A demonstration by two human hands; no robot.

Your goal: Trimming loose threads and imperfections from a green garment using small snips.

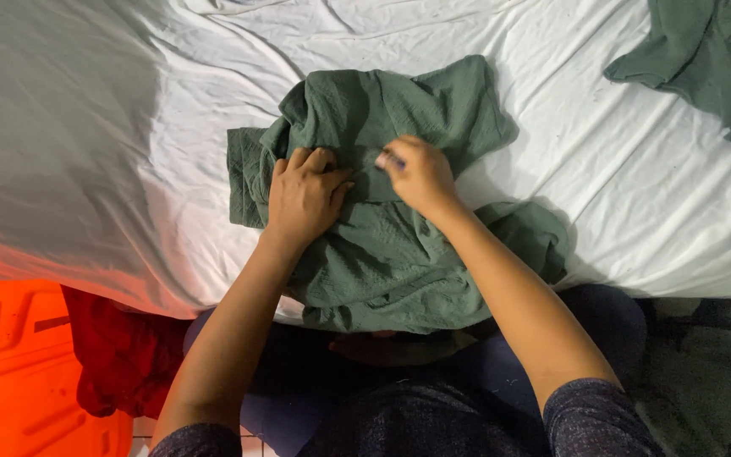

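A crumpled green textured garment [399, 254] lies on the white bed sheet [171, 101] at the near edge of the bed. My left hand [302, 196] presses on the garment's middle with fingers curled into the fabric. My right hand [416, 173] pinches a fold of the same garment just to the right of the left hand. Both forearms reach in from below, in dark speckled sleeves.
A second green garment [712, 59] lies at the far right corner of the bed. An orange plastic crate [10, 372] stands at the lower left with red cloth [120, 355] beside it. More dark green cloth [712, 372] lies at the lower right.
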